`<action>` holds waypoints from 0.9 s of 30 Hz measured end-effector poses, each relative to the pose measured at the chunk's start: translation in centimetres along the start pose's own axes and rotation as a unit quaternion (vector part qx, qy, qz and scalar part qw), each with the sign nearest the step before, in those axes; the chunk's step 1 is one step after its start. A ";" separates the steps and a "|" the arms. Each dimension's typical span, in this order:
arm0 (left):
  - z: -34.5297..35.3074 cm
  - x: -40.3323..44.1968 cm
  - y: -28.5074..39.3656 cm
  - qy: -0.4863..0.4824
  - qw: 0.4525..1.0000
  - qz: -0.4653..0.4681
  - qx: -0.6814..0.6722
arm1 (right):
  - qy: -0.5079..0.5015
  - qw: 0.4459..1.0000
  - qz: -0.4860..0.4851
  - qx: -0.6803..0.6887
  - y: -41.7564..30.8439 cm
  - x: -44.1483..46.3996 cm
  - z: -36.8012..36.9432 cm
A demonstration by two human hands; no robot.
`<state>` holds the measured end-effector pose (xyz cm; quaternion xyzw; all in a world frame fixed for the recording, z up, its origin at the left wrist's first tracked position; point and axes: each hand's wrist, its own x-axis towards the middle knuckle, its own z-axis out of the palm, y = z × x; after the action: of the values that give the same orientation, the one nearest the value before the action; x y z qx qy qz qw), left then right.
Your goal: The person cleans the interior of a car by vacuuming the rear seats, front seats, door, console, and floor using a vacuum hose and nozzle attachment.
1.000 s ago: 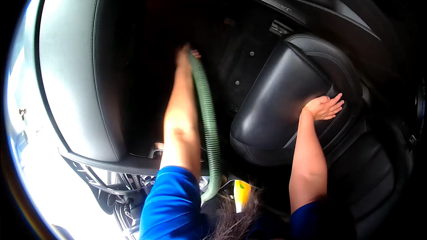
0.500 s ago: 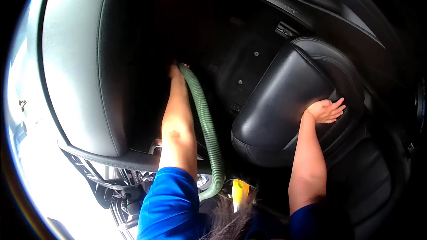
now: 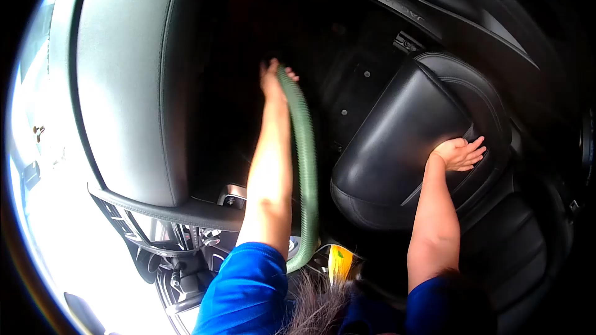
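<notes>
A ribbed green hose curves up from the bottom middle into the dark footwell. Its upper end is gripped by my left hand, whose fingers wrap round it; the hose's tip is hidden in shadow. On the black leather seat cushion rests my right hand, palm down near the backrest, fingers spread and holding nothing.
The pale-lit dashboard fills the left side. A centre console with controls lies at the lower left. Something yellow stands by the hose's lower bend. A door sill crosses the upper right.
My left hand first drew back toward me with the hose, then reached up and to the right again. My right hand has stayed on the seat. The view has shifted slightly.
</notes>
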<state>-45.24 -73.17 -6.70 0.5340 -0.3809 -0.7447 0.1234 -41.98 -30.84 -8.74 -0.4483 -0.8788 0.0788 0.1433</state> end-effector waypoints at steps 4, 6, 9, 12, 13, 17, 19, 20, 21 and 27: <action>-7.2 7.0 -4.4 0.070 0.995 -0.064 0.005 | 0.004 1.000 -0.004 0.005 0.0 0.0 0.0; -1.4 2.2 -7.5 0.025 0.996 0.001 0.084 | 0.005 1.000 -0.002 -0.004 0.2 0.0 -0.1; 5.8 -5.6 -9.1 -0.089 0.984 -0.069 0.138 | 0.004 1.000 -0.012 -0.010 0.2 -0.1 0.3; 7.7 -9.9 -5.9 -0.216 0.964 -0.156 0.016 | 0.004 1.000 -0.005 0.002 0.1 0.0 0.1; 7.6 -10.8 -4.3 -0.239 0.962 -0.134 -0.015 | 0.005 1.000 -0.006 0.003 0.0 0.0 0.3; 1.1 -4.4 -1.6 -0.046 0.999 0.008 -0.020 | 0.002 1.000 -0.003 -0.008 0.2 -0.1 0.0; -5.2 1.3 -2.7 0.027 0.978 -0.161 -0.130 | 0.005 1.000 0.006 -0.008 -0.3 0.1 0.2; -4.6 0.9 -4.2 0.050 0.989 -0.123 -0.069 | 0.008 1.000 0.002 -0.008 -0.4 0.0 0.0; -3.7 -0.1 -6.5 0.075 0.993 -0.085 -0.007 | 0.009 1.000 -0.005 -0.008 -0.3 -0.1 -0.2; 6.5 -11.6 -7.3 -0.173 0.963 -0.180 0.103 | 0.004 1.000 -0.006 0.003 -0.1 -0.1 0.1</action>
<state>-44.76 -58.47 -2.75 0.4663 -0.3691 -0.7923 -0.1360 -42.02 -30.94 -8.84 -0.4432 -0.8805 0.0784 0.1487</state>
